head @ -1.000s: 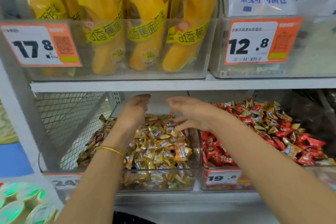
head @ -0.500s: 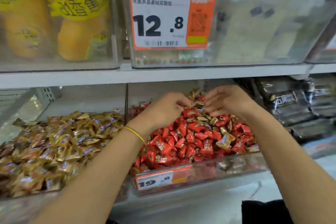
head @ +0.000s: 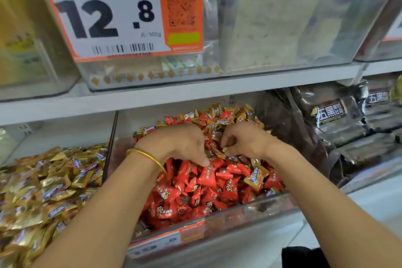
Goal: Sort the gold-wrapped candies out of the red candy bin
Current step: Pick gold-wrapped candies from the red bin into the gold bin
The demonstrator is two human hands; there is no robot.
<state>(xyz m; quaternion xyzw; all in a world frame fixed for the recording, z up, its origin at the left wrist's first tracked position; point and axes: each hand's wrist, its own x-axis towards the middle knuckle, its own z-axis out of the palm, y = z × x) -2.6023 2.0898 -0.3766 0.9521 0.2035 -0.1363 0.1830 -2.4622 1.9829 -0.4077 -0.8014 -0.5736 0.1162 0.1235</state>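
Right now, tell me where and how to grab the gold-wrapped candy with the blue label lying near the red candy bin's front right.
Pinch the gold-wrapped candy across its puffed middle, coming down from above with the right hand, the nearer one. It lies uncovered on top of the red candies, so its upper face is free.

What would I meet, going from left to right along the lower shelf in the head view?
Pile of gold-wrapped candies → left hand → right hand, both hands inside the red candy bin → black packets.
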